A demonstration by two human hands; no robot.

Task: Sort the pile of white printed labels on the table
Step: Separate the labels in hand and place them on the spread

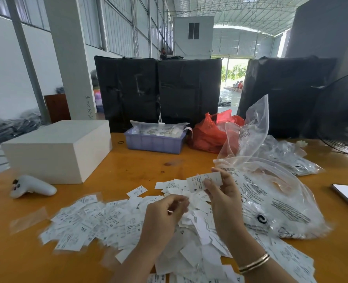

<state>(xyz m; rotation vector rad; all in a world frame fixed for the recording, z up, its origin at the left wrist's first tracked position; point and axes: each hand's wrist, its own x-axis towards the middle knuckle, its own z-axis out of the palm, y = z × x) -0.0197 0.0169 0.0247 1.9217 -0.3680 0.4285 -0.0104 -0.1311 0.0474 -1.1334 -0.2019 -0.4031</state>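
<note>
My right hand (220, 193) fingers pinch one label (204, 181) at twelve o'clock; I should read its size first. My left hand (165, 215) fingers curl narrow over the pile (99, 223), apparently holding nothing.

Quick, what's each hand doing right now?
Left hand: fingers curled over the label pile; whether it pinches anything cannot be told.
Right hand: holds up one white printed label.

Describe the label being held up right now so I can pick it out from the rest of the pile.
Start at the big clear printed plastic bag on the right of the orange table. Just left of it, the right hand pinches one white label above the loose pile. It alone is lifted off the table, with a bold S at its lower left corner.
</note>
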